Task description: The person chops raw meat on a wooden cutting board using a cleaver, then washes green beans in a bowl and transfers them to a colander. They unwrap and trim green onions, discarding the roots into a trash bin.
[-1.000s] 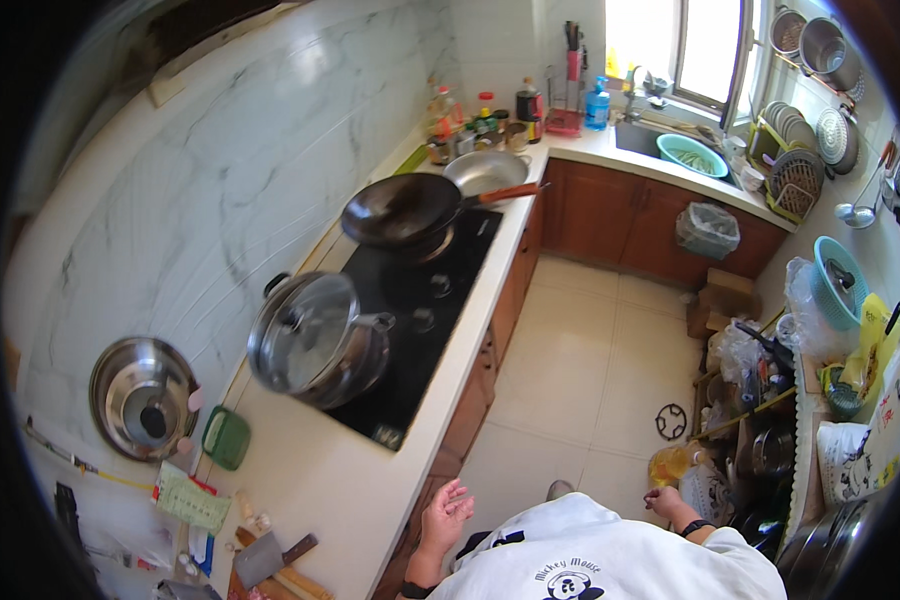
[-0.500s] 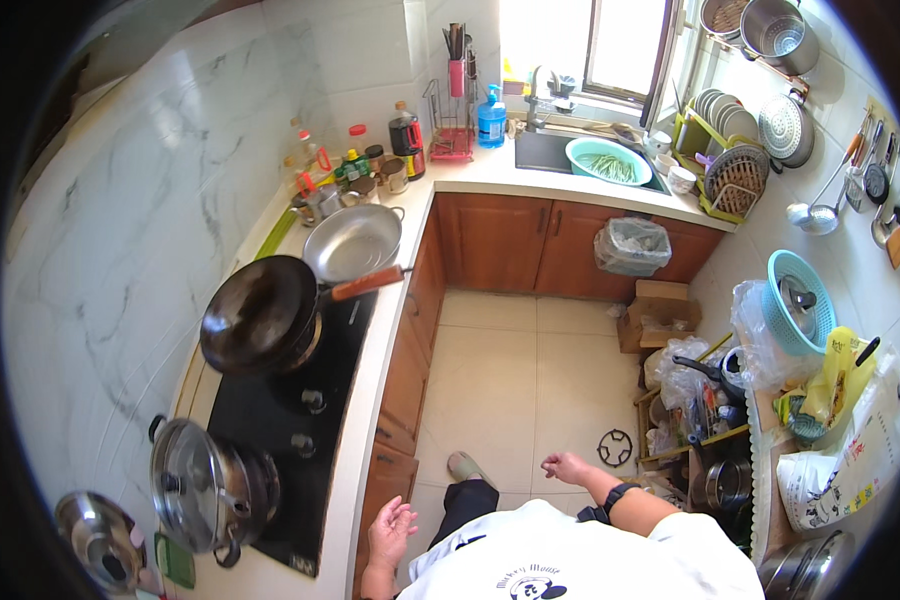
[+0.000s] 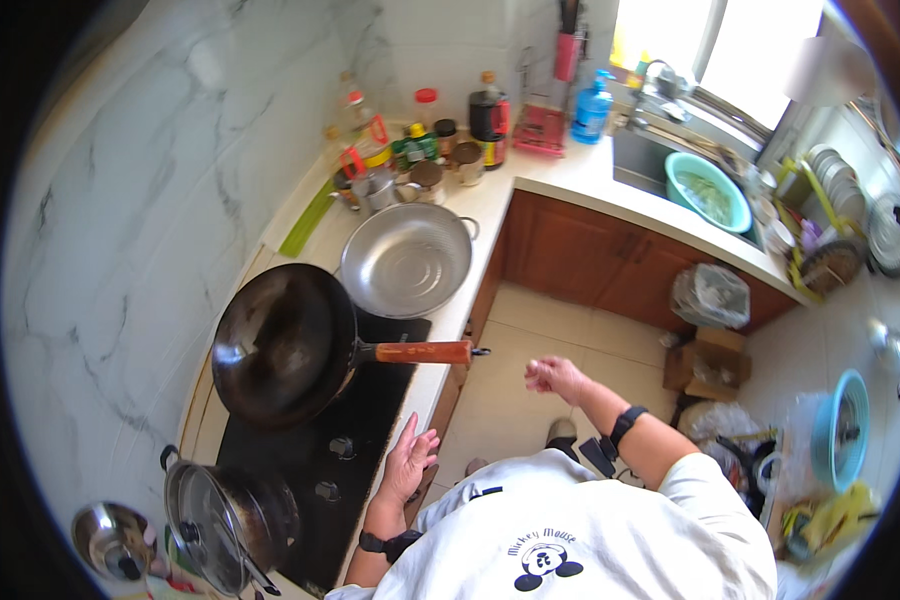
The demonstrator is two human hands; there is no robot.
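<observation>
A: Two hands were in view, both bare and neither one holding anything. Left hand (image 3: 407,462) lay open, fingers spread apart, at the front edge of the counter (image 3: 555,178), just beside the black cooktop (image 3: 370,400).

B: Contact with the counter?

A: It appeared to rest on the edge; I could not tell how firmly. Right hand (image 3: 553,375) was raised over the tiled floor (image 3: 560,335), fingers loosely curled together, closed on nothing. A dark band sat on each wrist.

B: Nearest thing to the hands?

A: The wok (image 3: 285,343). It sat on the cooktop's far burner, and its orange handle (image 3: 422,352) stuck out past the counter's front edge. The handle end lay between the two hands, near both and touching neither.

B: Other items?

A: A steel basin (image 3: 405,260) stood on the counter just behind the wok, toward the corner. Bottles and jars (image 3: 425,150) crowded that far corner against the wall. A lidded pot (image 3: 225,515) stood on the cooktop's near burner, well apart from the left hand. A green bowl (image 3: 708,192) sat in the sink along the window side.
</observation>
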